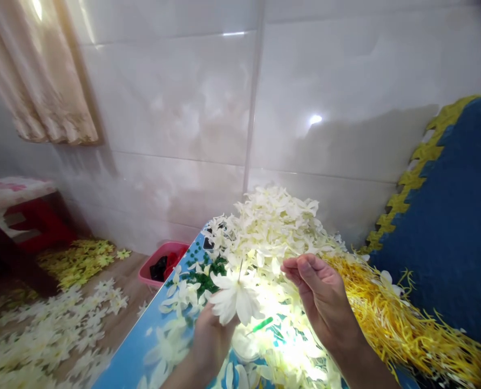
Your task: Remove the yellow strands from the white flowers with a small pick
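Note:
My left hand (pixel 210 340) holds up a white artificial flower (pixel 236 300) made of stacked petals, a thin stem sticking up from its centre. My right hand (pixel 319 294) hovers just right of it, fingertips pinched together near the top of the stem, over a big heap of white petals (pixel 272 227). Whether the right fingers hold a petal I cannot tell. A bundle of yellow stamen strands (pixel 390 319) lies to the right of that hand. A small green stick (pixel 262 324) lies on the table below the flower.
The blue patterned table (pixel 130 356) carries loose petals and small green pieces (pixel 202 278). A pink basket (pixel 163 262) sits on the floor beside it. White petals (pixel 41 329) and yellow petals (pixel 78 259) cover the floor at left. A blue, yellow-edged mat (pixel 451 227) leans at right.

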Demonstrator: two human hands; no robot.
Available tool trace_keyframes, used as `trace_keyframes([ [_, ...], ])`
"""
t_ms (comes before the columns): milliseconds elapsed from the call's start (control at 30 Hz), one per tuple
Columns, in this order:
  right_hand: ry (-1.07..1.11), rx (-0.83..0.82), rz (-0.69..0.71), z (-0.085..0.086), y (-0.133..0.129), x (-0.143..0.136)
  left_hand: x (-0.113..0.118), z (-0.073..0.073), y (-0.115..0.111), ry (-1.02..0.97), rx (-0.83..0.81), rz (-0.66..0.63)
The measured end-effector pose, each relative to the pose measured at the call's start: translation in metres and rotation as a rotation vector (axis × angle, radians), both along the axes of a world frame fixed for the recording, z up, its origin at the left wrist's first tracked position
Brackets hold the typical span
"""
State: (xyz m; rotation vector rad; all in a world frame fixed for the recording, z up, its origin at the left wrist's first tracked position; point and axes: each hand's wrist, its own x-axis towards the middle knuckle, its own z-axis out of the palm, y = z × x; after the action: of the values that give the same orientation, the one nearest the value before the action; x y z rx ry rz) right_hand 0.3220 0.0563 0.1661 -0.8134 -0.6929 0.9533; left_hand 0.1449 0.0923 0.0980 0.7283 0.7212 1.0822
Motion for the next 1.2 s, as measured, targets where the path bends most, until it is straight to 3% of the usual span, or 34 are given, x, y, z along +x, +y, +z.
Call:
trace_keyframes([
  [133,-0.020,0.002,-0.035,0.003,-0.003,-0.001,-0.004,-0.002,-0.003,0.046,0.053,0.011],
  [300,-0.047,0.043,0.001,0.010,-0.007,0.002,-0.012,-0.027,-0.004,0.148,0.305,0.164],
  [433,-0.329,0.091,-0.020,0.013,-0.012,0.002,-0.014,-0.038,0.001,0.169,0.367,0.169],
  [500,-0.547,0.087,-0.005,0.011,-0.014,-0.005,-0.014,-0.036,0.001,0.174,0.387,0.157],
  [600,-0.686,0.086,0.093,0.005,-0.017,-0.021,-0.013,-0.030,-0.002,0.193,0.413,0.135],
  [700,-0.693,0.111,0.168,-0.002,-0.018,-0.033,-0.011,-0.025,-0.007,0.206,0.404,0.099],
  [1000,-0.672,0.061,0.149,-0.008,-0.015,-0.035,-0.008,-0.007,-0.014,0.153,0.279,0.033],
  [1100,-0.671,0.061,0.159,-0.007,-0.016,-0.035,-0.007,-0.001,-0.012,0.133,0.273,0.029],
  [1200,-0.636,0.143,0.143,0.000,-0.017,-0.031,-0.008,-0.004,-0.009,0.135,0.293,0.045],
])
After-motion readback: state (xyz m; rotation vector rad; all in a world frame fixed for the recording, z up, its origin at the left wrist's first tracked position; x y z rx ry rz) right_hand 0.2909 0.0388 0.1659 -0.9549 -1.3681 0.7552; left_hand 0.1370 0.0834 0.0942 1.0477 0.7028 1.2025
